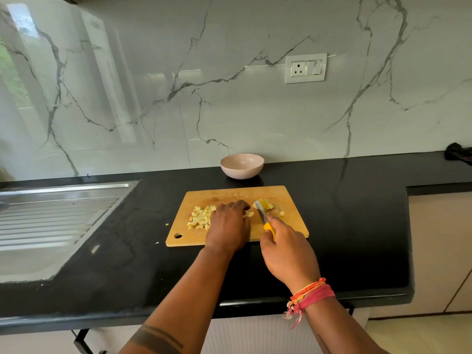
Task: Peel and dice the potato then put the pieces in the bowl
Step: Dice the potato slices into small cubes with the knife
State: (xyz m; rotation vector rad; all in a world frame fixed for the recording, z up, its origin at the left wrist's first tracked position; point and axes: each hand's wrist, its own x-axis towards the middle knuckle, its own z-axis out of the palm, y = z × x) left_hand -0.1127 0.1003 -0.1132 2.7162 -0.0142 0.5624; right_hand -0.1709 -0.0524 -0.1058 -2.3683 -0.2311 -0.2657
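Board (229, 194): wooden, on the black counter (357, 226), its near edge close to the counter's front edge.

Dice (200, 217): 1 pile by the board's left edge; 1 cube (281, 213) near the right edge; 1 crumb (167, 224) already off the board on the counter.

Slices (264, 204): uncut fan toward the board's far right, the potato that remains.

Knife (264, 218): yellow handle, blade lying against the slices.

My right hand (288, 254): wrapped around the knife handle.

My left hand (229, 223): lying over the board's middle, fingers curled down over a few pieces; whether it pinches any, I cannot tell.

Bowl (242, 166): beyond the board's far edge, no pieces in it.

Risks, as I judge them:
- Left fingertips lie near the blade; a slipping slice could bring the edge onto them.
- Loose dice may scatter off the left edge.
- Carrying pieces to the bowl could drop some.
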